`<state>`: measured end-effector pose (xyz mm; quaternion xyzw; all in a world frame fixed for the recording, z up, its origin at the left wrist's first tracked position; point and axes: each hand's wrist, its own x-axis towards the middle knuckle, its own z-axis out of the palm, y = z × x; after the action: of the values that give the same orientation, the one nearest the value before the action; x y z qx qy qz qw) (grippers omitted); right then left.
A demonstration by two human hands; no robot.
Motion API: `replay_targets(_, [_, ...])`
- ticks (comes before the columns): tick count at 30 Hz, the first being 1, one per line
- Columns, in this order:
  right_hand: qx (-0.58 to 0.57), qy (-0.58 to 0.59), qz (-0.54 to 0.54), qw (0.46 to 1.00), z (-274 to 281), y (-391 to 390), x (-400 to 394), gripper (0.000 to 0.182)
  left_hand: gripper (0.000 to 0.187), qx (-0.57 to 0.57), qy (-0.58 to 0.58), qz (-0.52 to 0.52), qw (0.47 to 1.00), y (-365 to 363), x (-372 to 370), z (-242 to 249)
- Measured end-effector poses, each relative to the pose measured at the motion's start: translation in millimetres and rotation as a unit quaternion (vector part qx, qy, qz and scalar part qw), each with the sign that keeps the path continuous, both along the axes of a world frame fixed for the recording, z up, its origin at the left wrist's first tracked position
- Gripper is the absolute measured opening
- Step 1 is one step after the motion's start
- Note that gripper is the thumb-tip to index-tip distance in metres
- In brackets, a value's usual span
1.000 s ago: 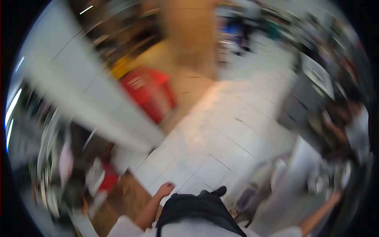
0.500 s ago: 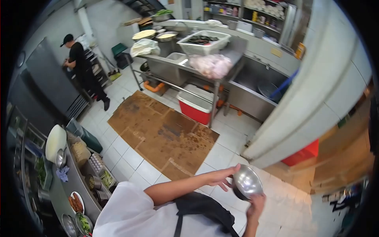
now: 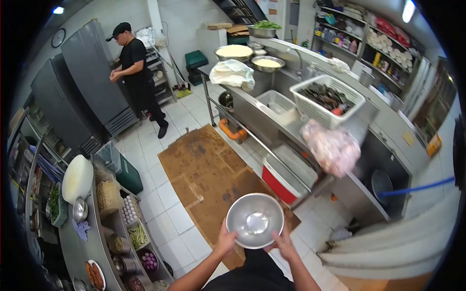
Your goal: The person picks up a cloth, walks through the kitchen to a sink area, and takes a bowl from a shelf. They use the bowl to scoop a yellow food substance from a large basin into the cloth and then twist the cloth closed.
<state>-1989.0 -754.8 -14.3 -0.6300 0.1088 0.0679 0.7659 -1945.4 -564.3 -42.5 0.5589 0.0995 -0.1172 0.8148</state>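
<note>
Steel bowl (image 3: 256,218) is held over the near end of the brown mat (image 3: 208,167). Left hand (image 3: 225,241) pinches its left rim; right hand (image 3: 284,245) grips the lower right rim. Finger spread beneath the bowl is hidden.

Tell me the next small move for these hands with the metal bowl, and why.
Probably one short step forward along the brown mat, bringing the metal bowl nearer the steel sink counter. The left hand and right hand hold opposite sides of its rim, its inside looks empty, so nothing should spill, and the mat runs alongside the counter.
</note>
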Motion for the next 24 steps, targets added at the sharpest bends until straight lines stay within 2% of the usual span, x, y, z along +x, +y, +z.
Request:
replay_targets(1, [0.080,0.070,0.058,0.993,-19,7,40,0.062,0.072,0.003,-0.004,0.010,1.000,5,29,6])
replay_targets(3, [0.065,0.111,0.100,0.987,-40,27,115,0.057,0.072,0.078,-0.067,0.063,0.993,23,67,21])
replay_targets(4, [0.042,0.143,0.132,0.980,-38,39,151,0.055,0.068,0.126,-0.110,0.042,0.985,41,90,24])
replay_targets(5, [0.046,0.129,0.119,0.983,-22,54,185,0.051,0.068,0.129,-0.105,0.048,0.985,53,112,39])
replay_targets(7, [0.039,0.075,0.104,0.991,12,76,259,0.047,0.064,0.047,-0.007,0.137,0.989,75,155,69])
replay_targets(8, [0.028,0.033,0.101,0.994,25,83,299,0.048,0.062,0.062,-0.017,0.155,0.986,91,171,68])
replay_targets(9, [0.015,0.028,0.072,0.997,40,90,340,0.048,0.060,0.078,-0.028,0.172,0.982,107,183,63])
replay_targets(10, [-0.042,0.070,0.037,0.996,54,93,384,0.049,0.058,0.095,-0.018,0.202,0.975,122,196,53])
replay_targets(11, [-0.005,0.073,0.003,0.997,54,95,429,0.050,0.058,0.090,-0.015,0.204,0.975,137,206,40])
replay_targets(12, [-0.075,0.044,0.000,0.996,92,98,460,0.053,0.054,0.094,0.023,0.237,0.967,153,216,25])
replay_targets(14, [0.006,-0.037,-0.045,0.998,58,92,556,0.053,0.051,0.096,0.065,0.264,0.958,175,240,-6])
replay_targets(15, [0.060,-0.041,-0.089,0.993,77,95,584,0.047,0.050,0.090,0.111,0.287,0.947,187,253,-21])
replay_targets(16, [0.026,-0.053,-0.103,0.993,89,91,615,0.047,0.049,0.085,0.156,0.308,0.935,199,272,-33])
replay_targets(17, [0.013,-0.102,-0.137,0.985,85,86,649,0.047,0.049,0.087,0.159,0.297,0.938,214,295,-43])
replay_targets(18, [-0.022,-0.112,-0.148,0.982,107,85,671,0.047,0.050,0.090,0.167,0.276,0.942,230,326,-52])
replay_targets(20, [-0.034,-0.151,-0.172,0.973,107,69,738,0.047,0.052,0.083,0.190,0.240,0.948,244,384,-71])
replay_targets(22, [-0.031,-0.195,-0.220,0.955,126,66,790,0.049,0.051,0.094,0.165,0.211,0.959,255,462,-65])
replay_targets(23, [-0.125,-0.243,-0.228,0.934,121,48,826,0.053,0.050,0.107,0.140,0.188,0.966,259,507,-58])
replay_targets(24, [-0.173,-0.264,-0.234,0.920,123,39,854,0.056,0.049,0.110,0.122,0.150,0.975,264,550,-56])
